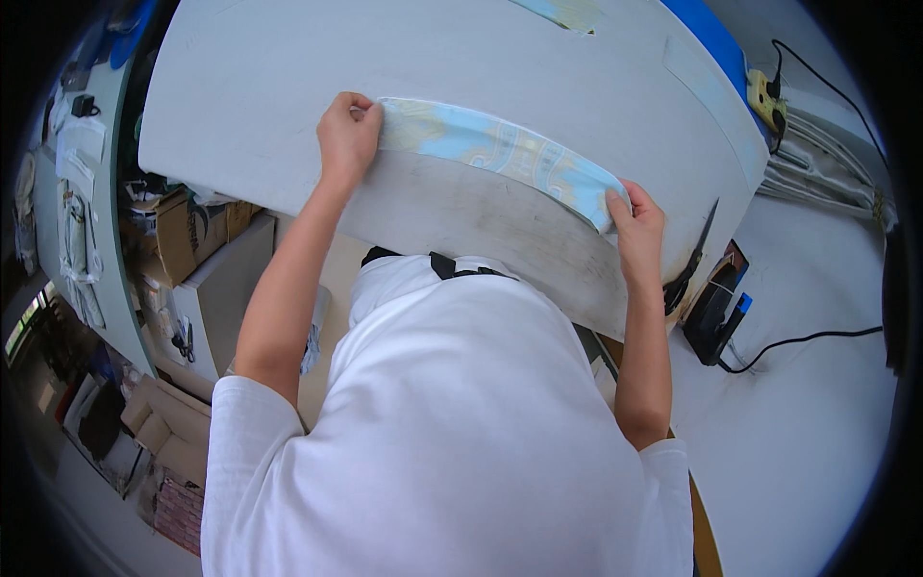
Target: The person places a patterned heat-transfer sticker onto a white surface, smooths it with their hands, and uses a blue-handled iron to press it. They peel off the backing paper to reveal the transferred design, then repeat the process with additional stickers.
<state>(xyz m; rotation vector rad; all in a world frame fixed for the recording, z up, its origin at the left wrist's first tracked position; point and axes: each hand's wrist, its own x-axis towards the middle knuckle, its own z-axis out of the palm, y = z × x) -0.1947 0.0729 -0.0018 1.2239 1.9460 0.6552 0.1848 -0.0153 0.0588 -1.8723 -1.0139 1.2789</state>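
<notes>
A strip of patterned fabric (497, 148), light blue with beige paisley-like motifs, stretches between my two hands over the pale table top (288, 65). At its left end, my left hand (350, 137) pinches the corner between thumb and fingers. The other end is gripped by my right hand (636, 227), with the thumb on top of the cloth. The strip bows slightly in the wide view, and its lower edge near the right hand appears lifted. Whether the middle touches the table cannot be told.
To the right lie black-handled scissors (689, 270) and a corded clothes iron (714, 310). Another fabric piece (566, 13) lies at the far edge. A power strip (766, 101) with plugs sits at the far right corner. Cardboard boxes (177, 231) stand at left below the table.
</notes>
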